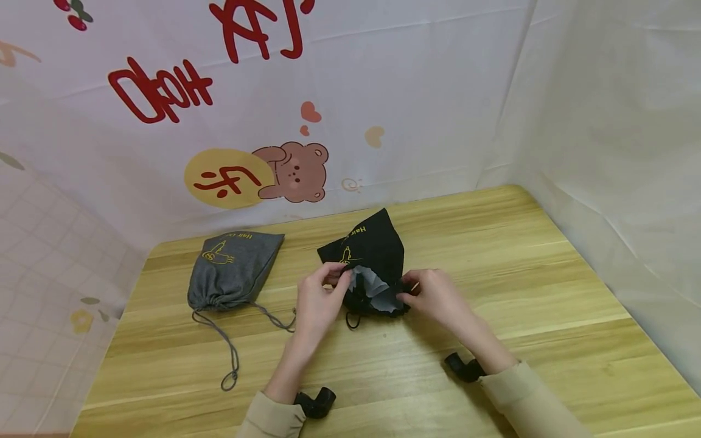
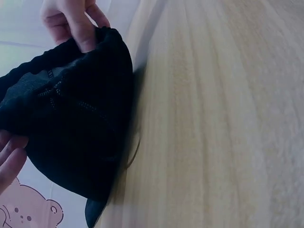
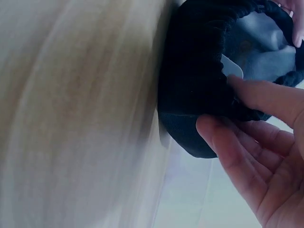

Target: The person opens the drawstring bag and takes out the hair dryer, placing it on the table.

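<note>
A black drawstring bag (image 1: 386, 249) with yellow print lies on the table, its gathered mouth spread open toward me. Pale grey lining (image 1: 372, 286) shows inside. My left hand (image 1: 320, 301) pinches the left side of the rim between thumb and fingers. On the opposite side my right hand (image 1: 435, 295) grips the rim; in the right wrist view its thumb (image 3: 266, 97) is at the mouth and the fingers lie against the outside. A white tag-like piece (image 3: 232, 67) shows at the opening near that thumb. A black cord loop (image 1: 353, 320) hangs out below the mouth.
A grey drawstring bag (image 1: 235, 274), its neck drawn together, lies to the left with its cord (image 1: 232, 353) trailing over the wooden table (image 1: 547, 316). A white printed cloth (image 1: 427, 79) hangs behind the table and down its sides. Black devices (image 1: 317, 403) sit at both wrists.
</note>
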`<state>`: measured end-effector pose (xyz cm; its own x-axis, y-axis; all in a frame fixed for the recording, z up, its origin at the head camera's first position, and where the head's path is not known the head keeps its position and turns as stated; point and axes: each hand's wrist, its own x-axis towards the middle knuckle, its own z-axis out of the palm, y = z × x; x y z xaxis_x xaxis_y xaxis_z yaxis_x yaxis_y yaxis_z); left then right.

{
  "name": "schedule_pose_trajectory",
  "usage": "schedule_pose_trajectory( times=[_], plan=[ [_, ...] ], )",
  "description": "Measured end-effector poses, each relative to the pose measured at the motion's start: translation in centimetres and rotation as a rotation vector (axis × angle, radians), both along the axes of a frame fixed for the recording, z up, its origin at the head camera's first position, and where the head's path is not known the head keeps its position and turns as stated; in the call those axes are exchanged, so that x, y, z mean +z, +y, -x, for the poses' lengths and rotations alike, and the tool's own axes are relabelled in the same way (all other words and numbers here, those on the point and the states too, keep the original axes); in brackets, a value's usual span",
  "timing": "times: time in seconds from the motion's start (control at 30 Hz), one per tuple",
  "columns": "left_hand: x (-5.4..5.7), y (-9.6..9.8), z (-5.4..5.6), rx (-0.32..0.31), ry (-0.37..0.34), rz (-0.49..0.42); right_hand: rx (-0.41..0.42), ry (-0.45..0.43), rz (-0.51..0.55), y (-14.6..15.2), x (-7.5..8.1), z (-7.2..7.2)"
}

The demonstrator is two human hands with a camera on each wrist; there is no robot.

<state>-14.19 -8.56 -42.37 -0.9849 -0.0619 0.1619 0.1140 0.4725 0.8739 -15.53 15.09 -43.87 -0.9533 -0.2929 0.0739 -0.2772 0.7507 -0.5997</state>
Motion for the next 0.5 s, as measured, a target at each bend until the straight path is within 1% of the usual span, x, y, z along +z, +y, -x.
schedule_pose_trajectory(
  times=[0.1, 0.2, 0.3, 0.37, 0.5],
  plan=[
    [0.1, 0.1, -0.2, -0.002, -0.011, -0.014, 0.030, 0.035, -0.022, -0.1, -0.3, -0.1],
    [0.1, 0.0, -0.2, -0.025, -0.029, -0.035, 0.042, 0.074, -0.039, -0.1, -0.5, -0.1],
    [0.2, -0.3, -0.1, -0.035, -0.046, -0.071, 0.049, 0.080, -0.040, 0.0, -0.5, 0.0],
    [0.3, -0.7, -0.1, -0.021, -0.049, -0.100, 0.051, 0.068, -0.036, 0.1, -0.5, 0.1],
    [0.6, -1.5, 0.1, 0.049, -0.026, -0.133, 0.047, 0.044, -0.027, 0.3, -0.4, 0.2]
  ],
)
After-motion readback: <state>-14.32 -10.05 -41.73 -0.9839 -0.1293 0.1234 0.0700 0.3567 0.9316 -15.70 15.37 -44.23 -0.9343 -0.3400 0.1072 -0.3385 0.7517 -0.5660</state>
